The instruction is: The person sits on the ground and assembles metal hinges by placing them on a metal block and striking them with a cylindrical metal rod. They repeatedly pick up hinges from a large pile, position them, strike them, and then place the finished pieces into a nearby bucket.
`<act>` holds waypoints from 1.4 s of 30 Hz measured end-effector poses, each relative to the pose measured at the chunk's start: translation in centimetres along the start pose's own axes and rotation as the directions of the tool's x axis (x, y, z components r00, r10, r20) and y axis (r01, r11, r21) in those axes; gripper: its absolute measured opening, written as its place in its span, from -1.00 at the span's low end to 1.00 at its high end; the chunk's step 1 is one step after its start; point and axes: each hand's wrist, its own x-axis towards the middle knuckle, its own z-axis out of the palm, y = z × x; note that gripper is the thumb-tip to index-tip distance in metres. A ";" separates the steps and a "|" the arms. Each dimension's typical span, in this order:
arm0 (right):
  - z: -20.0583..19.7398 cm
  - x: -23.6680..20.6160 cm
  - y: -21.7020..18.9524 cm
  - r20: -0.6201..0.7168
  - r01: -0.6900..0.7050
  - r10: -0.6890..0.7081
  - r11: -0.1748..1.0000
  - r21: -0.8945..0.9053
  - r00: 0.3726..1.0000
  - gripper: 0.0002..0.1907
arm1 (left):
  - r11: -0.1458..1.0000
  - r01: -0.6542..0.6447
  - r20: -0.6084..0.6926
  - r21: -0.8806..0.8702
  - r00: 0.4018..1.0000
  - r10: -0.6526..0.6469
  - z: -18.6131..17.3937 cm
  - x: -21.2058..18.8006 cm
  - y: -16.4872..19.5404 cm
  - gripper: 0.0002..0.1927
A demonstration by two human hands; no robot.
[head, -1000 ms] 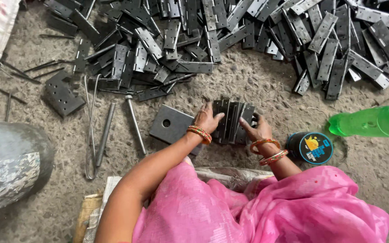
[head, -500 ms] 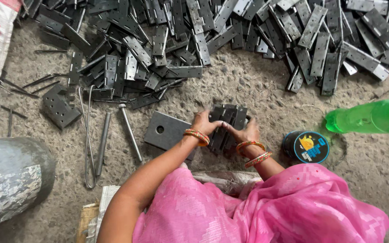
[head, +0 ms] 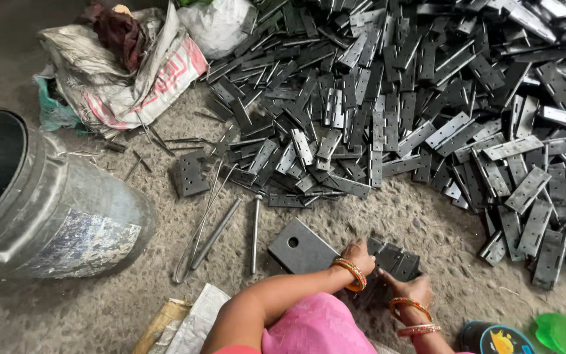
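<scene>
Item: small stack of grey metal hinges (head: 393, 259), being held on the concrete floor (head: 420, 216) just beside a flat steel plate (head: 301, 247). The stack is being gripped by the left hand (head: 359, 252) from above and by the right hand (head: 409, 286) from below, fingers closed on its edges. Risk, as judged: fingers being pinched or cut by sharp edges; leaves being spilled toward the large hinge heap (head: 427, 98).

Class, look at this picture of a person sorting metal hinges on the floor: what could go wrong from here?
1. Both bare hands, left hand and right hand, grip a small stack of hinges; the metal edges may cut or pinch.
2. The loose rods beside the flat plate could roll or snag an arm.
</scene>
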 end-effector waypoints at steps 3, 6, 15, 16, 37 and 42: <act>-0.1 0.0 -0.3 -0.002 -0.004 0.004 1.000 0.030 1.000 0.15 | 1.000 -0.026 -0.021 -0.013 0.999 0.025 0.1 -0.1 0.2 -0.54; -0.4 -0.6 -0.5 0.024 -0.036 0.034 0.995 0.097 0.999 0.14 | 0.999 -0.030 -0.003 -0.015 1.000 0.030 0.3 -0.1 0.0 -0.50; 0.5 -2.1 0.5 0.254 -0.164 -0.077 0.580 0.798 0.964 -0.45 | 0.999 -0.001 0.172 -0.050 0.985 0.010 0.8 0.4 -0.5 -0.50; 0.4 -1.8 0.8 0.311 -0.225 -0.070 0.546 0.807 0.948 -0.51 | 0.996 -0.012 0.179 -0.087 0.984 0.028 0.9 0.5 -0.7 -0.49; -5.0 -3.5 0.5 0.221 -0.088 -0.222 0.490 0.867 0.950 -0.47 | 0.875 -0.230 0.095 -0.425 0.950 0.296 3.8 -2.7 -3.5 0.02; -4.9 -3.7 -0.4 0.165 -0.089 -0.219 0.318 0.944 0.962 -0.38 | 0.692 0.033 0.228 -0.721 0.954 0.193 3.1 -3.3 -2.3 -0.25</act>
